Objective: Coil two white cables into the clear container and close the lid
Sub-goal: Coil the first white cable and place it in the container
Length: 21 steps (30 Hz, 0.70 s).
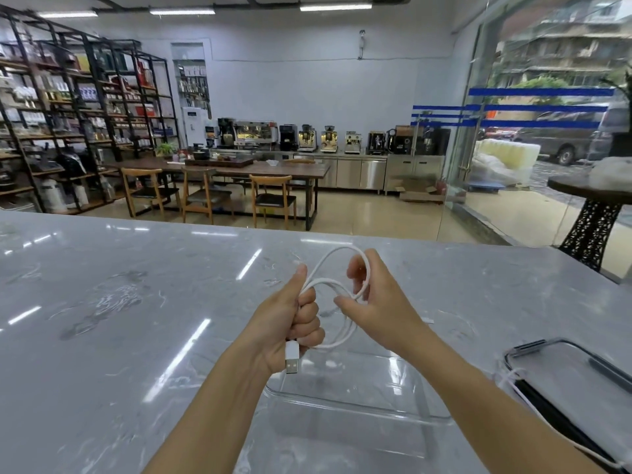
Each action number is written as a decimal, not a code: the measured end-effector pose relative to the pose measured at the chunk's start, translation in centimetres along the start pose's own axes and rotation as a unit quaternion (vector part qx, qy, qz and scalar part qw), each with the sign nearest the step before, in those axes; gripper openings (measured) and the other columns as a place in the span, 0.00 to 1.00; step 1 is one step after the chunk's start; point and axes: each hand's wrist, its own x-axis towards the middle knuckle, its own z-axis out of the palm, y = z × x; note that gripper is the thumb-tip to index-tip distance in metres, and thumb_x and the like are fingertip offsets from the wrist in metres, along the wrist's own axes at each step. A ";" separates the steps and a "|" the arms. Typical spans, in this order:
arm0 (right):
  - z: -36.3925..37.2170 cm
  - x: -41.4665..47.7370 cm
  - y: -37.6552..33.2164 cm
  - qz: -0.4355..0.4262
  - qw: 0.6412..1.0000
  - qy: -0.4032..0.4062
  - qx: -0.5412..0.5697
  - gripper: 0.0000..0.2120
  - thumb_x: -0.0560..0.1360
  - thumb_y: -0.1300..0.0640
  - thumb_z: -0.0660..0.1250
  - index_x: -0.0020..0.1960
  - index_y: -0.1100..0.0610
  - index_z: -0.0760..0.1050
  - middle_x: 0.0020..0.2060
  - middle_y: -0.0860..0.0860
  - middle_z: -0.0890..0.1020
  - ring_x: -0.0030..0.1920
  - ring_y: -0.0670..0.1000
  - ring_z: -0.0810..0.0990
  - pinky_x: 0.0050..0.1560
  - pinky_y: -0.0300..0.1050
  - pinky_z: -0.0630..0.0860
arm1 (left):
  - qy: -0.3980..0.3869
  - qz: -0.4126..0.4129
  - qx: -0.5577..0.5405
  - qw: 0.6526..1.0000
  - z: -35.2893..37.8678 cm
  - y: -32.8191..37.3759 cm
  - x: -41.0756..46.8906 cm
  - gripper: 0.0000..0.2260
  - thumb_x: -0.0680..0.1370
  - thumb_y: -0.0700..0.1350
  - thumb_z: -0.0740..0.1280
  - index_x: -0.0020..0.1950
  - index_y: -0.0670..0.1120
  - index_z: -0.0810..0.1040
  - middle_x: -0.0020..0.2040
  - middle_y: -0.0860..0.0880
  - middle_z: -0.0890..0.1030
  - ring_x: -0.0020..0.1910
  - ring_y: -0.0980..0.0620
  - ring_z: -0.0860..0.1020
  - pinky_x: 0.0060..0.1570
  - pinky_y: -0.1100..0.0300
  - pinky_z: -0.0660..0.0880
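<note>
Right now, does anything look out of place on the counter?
Nothing spilled or damaged. The second white cable trails across the left edge of the lid, right of the clear container, so it could snag when the lid is lifted.

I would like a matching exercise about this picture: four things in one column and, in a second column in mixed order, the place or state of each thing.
Things:
1. USB plug
2. clear container
3. lid
4. loose white cable

Places or states:
a. lies flat on the counter, at the right, off the container
b. stands open in the middle of the counter
c. runs along the lid's left edge
d. sticks out under the left grip, which holds the coiled cable

Pairs: 1-d, 2-b, 3-a, 4-c
</note>
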 end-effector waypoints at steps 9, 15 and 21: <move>0.0 -1.5 -0.3 0.106 0.956 -0.160 0.221 0.18 0.75 0.68 0.61 0.63 0.57 0.65 0.32 0.55 0.80 0.33 0.51 0.79 0.38 0.38 0.76 | -0.039 -0.024 -0.054 0.997 -0.3 -0.1 -1.2 0.23 0.76 0.57 0.61 0.25 0.47 0.63 0.17 0.53 0.58 0.13 0.57 0.56 0.16 0.69 0.56; 0.5 -1.5 0.0 0.094 0.970 -0.172 0.143 0.20 0.68 0.46 0.68 0.57 0.51 0.71 0.28 0.43 0.69 0.26 0.40 0.66 0.28 0.30 0.65 | -0.040 -0.033 -0.118 0.992 -0.4 0.0 -1.4 0.24 0.78 0.55 0.59 0.24 0.46 0.63 0.15 0.53 0.58 0.12 0.57 0.56 0.15 0.70 0.54; -1.8 -2.1 2.0 0.102 0.981 -0.120 0.111 0.19 0.62 0.43 0.72 0.46 0.54 0.78 0.25 0.45 0.65 0.25 0.42 0.63 0.28 0.30 0.61 | -0.036 -0.049 -0.141 0.988 -1.3 0.6 -1.9 0.25 0.79 0.54 0.57 0.24 0.46 0.65 0.15 0.53 0.59 0.11 0.57 0.57 0.17 0.68 0.53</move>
